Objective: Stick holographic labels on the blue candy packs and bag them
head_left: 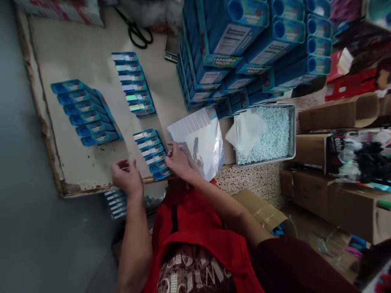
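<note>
My left hand [126, 177] hovers at the front edge of the table, its fingers loosely curled and the thumb apart; nothing shows in it. Just right of it lies a short row of blue boxes [152, 152], the upper ones bearing shiny silver stickers. Bent at the right end of this row, my right hand [177, 160] has its fingers drawn in; anything between them is too small to make out. Under and beside that wrist is a shiny sticker sheet [210, 140]. Farther back stands another row of stickered blue boxes [134, 83]; at the left is a row without visible stickers [87, 114].
Tall stacks of blue cartons [256, 44] rise at the back right. A metal tray [292, 134] of pale pellets with white paper [247, 130] stands beside the sheet. Black scissors [134, 34] lie at the back. Cardboard boxes [332, 199] crowd the right side.
</note>
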Action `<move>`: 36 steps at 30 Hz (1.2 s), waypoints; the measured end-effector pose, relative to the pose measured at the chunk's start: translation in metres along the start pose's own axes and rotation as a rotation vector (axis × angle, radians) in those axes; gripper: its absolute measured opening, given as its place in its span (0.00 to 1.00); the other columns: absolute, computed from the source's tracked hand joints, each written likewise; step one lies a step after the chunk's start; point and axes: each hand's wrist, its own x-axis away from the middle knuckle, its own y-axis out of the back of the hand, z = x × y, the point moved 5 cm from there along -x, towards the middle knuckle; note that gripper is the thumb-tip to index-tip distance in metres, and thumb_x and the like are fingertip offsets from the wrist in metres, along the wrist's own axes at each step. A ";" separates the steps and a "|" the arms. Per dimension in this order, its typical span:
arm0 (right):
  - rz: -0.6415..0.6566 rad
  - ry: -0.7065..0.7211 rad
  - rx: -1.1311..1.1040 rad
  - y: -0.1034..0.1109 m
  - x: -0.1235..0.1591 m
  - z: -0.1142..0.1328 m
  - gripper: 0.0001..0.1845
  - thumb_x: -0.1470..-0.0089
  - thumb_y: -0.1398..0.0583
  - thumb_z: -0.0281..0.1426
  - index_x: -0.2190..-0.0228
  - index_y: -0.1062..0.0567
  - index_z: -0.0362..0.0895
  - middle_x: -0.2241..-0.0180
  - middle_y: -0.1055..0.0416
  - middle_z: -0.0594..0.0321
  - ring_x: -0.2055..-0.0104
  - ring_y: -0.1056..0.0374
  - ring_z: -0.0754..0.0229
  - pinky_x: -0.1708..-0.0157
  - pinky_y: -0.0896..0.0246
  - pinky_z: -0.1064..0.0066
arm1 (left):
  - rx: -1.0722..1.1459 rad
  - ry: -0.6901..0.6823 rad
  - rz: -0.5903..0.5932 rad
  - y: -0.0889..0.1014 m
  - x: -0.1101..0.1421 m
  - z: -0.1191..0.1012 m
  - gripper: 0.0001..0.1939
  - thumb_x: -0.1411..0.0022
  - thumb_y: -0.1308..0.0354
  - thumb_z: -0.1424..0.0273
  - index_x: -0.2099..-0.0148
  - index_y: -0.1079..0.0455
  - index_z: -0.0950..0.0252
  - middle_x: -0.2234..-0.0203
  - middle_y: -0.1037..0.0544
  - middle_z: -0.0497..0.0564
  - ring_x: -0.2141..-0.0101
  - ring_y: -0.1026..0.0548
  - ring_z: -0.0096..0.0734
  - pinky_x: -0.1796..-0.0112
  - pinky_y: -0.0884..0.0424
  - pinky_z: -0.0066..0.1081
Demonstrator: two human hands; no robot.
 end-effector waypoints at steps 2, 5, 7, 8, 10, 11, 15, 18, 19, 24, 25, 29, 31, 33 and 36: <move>-0.084 0.098 -0.108 0.034 0.006 -0.015 0.19 0.39 0.36 0.33 0.46 0.27 0.56 0.65 0.21 0.66 0.65 0.22 0.53 0.62 0.25 0.58 | -0.136 -0.299 -0.135 -0.009 0.010 -0.048 0.08 0.34 0.36 0.62 0.59 0.29 0.60 0.65 0.22 0.52 0.64 0.24 0.42 0.55 0.27 0.41; -0.394 0.194 -0.120 0.111 -0.001 -0.038 0.10 0.34 0.39 0.38 0.53 0.24 0.53 0.62 0.22 0.61 0.62 0.24 0.54 0.59 0.25 0.58 | -0.126 -0.643 0.104 -0.088 0.021 -0.121 0.09 0.29 0.39 0.61 0.58 0.23 0.60 0.61 0.18 0.57 0.54 0.21 0.48 0.45 0.29 0.45; -0.569 0.226 -0.053 0.162 -0.023 -0.051 0.11 0.31 0.42 0.39 0.52 0.25 0.50 0.57 0.21 0.55 0.55 0.24 0.52 0.54 0.25 0.56 | -0.124 -0.763 0.264 -0.156 0.021 -0.158 0.11 0.27 0.41 0.62 0.53 0.20 0.61 0.56 0.16 0.58 0.50 0.21 0.49 0.43 0.29 0.45; -0.616 0.235 -0.015 0.181 -0.039 -0.057 0.12 0.31 0.42 0.40 0.51 0.25 0.49 0.54 0.21 0.52 0.51 0.25 0.50 0.50 0.26 0.54 | -0.150 -0.790 0.334 -0.188 0.020 -0.171 0.11 0.28 0.40 0.63 0.51 0.20 0.61 0.54 0.16 0.59 0.49 0.21 0.50 0.43 0.29 0.45; -0.635 0.228 0.037 0.207 -0.079 -0.070 0.13 0.32 0.41 0.39 0.50 0.26 0.48 0.50 0.22 0.49 0.46 0.27 0.46 0.44 0.29 0.49 | -0.218 -0.773 0.429 -0.241 0.014 -0.183 0.12 0.30 0.37 0.65 0.48 0.19 0.62 0.52 0.15 0.60 0.48 0.20 0.53 0.44 0.28 0.45; -0.615 0.211 0.031 0.212 -0.099 -0.076 0.14 0.33 0.40 0.38 0.49 0.26 0.47 0.50 0.22 0.48 0.45 0.27 0.46 0.43 0.30 0.49 | -0.244 -0.748 0.447 -0.258 0.011 -0.185 0.12 0.31 0.36 0.66 0.48 0.19 0.62 0.52 0.15 0.60 0.49 0.20 0.53 0.45 0.28 0.45; -0.492 0.151 -0.203 0.204 -0.147 -0.095 0.22 0.38 0.38 0.37 0.44 0.27 0.47 0.60 0.23 0.58 0.57 0.26 0.52 0.53 0.27 0.58 | -0.242 -0.717 0.367 -0.271 0.010 -0.178 0.11 0.30 0.36 0.69 0.48 0.17 0.60 0.53 0.15 0.58 0.50 0.20 0.52 0.45 0.29 0.46; -0.392 0.219 -0.394 0.201 -0.142 -0.088 0.28 0.39 0.38 0.40 0.39 0.29 0.48 0.66 0.27 0.64 0.64 0.30 0.57 0.60 0.30 0.64 | -0.210 -0.757 0.335 -0.256 0.018 -0.178 0.11 0.27 0.40 0.68 0.48 0.17 0.59 0.55 0.16 0.57 0.49 0.22 0.50 0.45 0.31 0.45; -0.351 0.253 -0.419 0.205 -0.136 -0.082 0.28 0.39 0.38 0.41 0.39 0.28 0.48 0.64 0.26 0.64 0.63 0.30 0.58 0.60 0.30 0.65 | -0.197 -0.763 0.355 -0.252 0.021 -0.180 0.11 0.27 0.40 0.68 0.49 0.16 0.59 0.56 0.16 0.57 0.50 0.23 0.49 0.45 0.31 0.44; -0.203 0.273 -0.223 0.238 -0.106 -0.053 0.22 0.40 0.36 0.40 0.47 0.19 0.45 0.65 0.24 0.64 0.63 0.31 0.59 0.58 0.34 0.67 | -0.176 -0.737 0.508 -0.239 0.030 -0.195 0.10 0.28 0.40 0.69 0.53 0.16 0.60 0.60 0.17 0.55 0.53 0.24 0.46 0.48 0.31 0.40; -0.182 0.251 -0.163 0.244 -0.104 -0.049 0.21 0.40 0.35 0.41 0.48 0.18 0.45 0.68 0.25 0.66 0.65 0.32 0.60 0.61 0.36 0.68 | -0.180 -0.738 0.524 -0.237 0.031 -0.198 0.10 0.29 0.40 0.69 0.54 0.16 0.60 0.60 0.17 0.55 0.54 0.24 0.46 0.48 0.31 0.40; -0.100 0.228 0.005 0.256 -0.102 -0.040 0.18 0.36 0.34 0.47 0.62 0.16 0.45 0.71 0.22 0.63 0.66 0.29 0.58 0.62 0.36 0.67 | -0.219 -0.773 0.548 -0.228 0.038 -0.205 0.10 0.30 0.40 0.68 0.57 0.16 0.60 0.61 0.17 0.55 0.56 0.23 0.46 0.48 0.31 0.41; -0.067 0.229 0.067 0.258 -0.101 -0.038 0.19 0.33 0.36 0.47 0.65 0.16 0.45 0.68 0.19 0.60 0.64 0.25 0.55 0.60 0.34 0.65 | -0.255 -0.788 0.551 -0.227 0.040 -0.206 0.10 0.30 0.40 0.68 0.58 0.16 0.60 0.63 0.17 0.55 0.57 0.23 0.46 0.49 0.31 0.41; -0.099 0.228 0.176 0.259 -0.098 -0.035 0.17 0.31 0.37 0.44 0.60 0.15 0.44 0.64 0.17 0.56 0.60 0.23 0.51 0.56 0.31 0.61 | -0.289 -0.788 0.554 -0.229 0.041 -0.207 0.11 0.30 0.41 0.69 0.58 0.16 0.61 0.62 0.17 0.56 0.57 0.22 0.47 0.50 0.30 0.41; -0.226 0.301 0.410 0.255 -0.089 -0.025 0.17 0.30 0.37 0.37 0.46 0.18 0.44 0.47 0.19 0.50 0.43 0.26 0.42 0.43 0.32 0.52 | -0.349 -0.747 0.538 -0.235 0.040 -0.206 0.12 0.30 0.42 0.71 0.58 0.16 0.62 0.61 0.17 0.58 0.56 0.22 0.48 0.51 0.30 0.42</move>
